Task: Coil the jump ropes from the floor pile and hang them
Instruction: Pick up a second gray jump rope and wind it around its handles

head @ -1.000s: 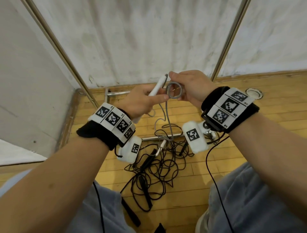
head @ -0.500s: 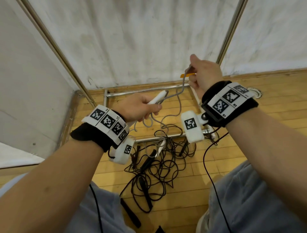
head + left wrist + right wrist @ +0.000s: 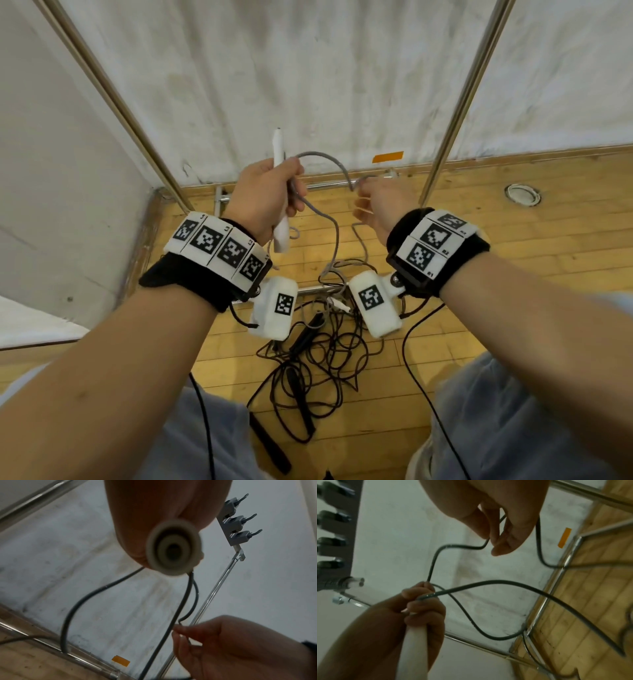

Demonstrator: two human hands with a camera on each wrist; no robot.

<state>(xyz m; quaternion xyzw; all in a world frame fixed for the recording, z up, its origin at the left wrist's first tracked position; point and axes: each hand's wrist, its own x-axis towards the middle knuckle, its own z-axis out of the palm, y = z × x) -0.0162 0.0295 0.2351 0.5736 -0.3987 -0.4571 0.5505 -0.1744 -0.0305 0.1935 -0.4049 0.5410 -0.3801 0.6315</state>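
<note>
My left hand (image 3: 291, 192) grips the white handle (image 3: 279, 205) of a grey jump rope (image 3: 322, 158), holding it upright with rope strands pressed against it. The handle's round end cap (image 3: 173, 547) fills the left wrist view. The rope arcs from that hand across to my right hand (image 3: 363, 195), which pinches it between thumb and fingers (image 3: 503, 536). Below both hands the grey rope hangs in loose bends to the floor. A tangled pile of black jump ropes (image 3: 318, 359) with black handles lies on the wooden floor between my knees.
A chrome rack frame with slanted poles (image 3: 459, 102) and floor bars (image 3: 329, 185) stands against the white wall. A rail of grey hooks (image 3: 235, 520) sits at the top of one pole. An orange tape mark (image 3: 387, 157) and a round floor fitting (image 3: 522, 194) are near the skirting.
My left hand has risen and turned the white handle upright. My right hand has come down from its raised pull and now pinches the rope level with the left hand.
</note>
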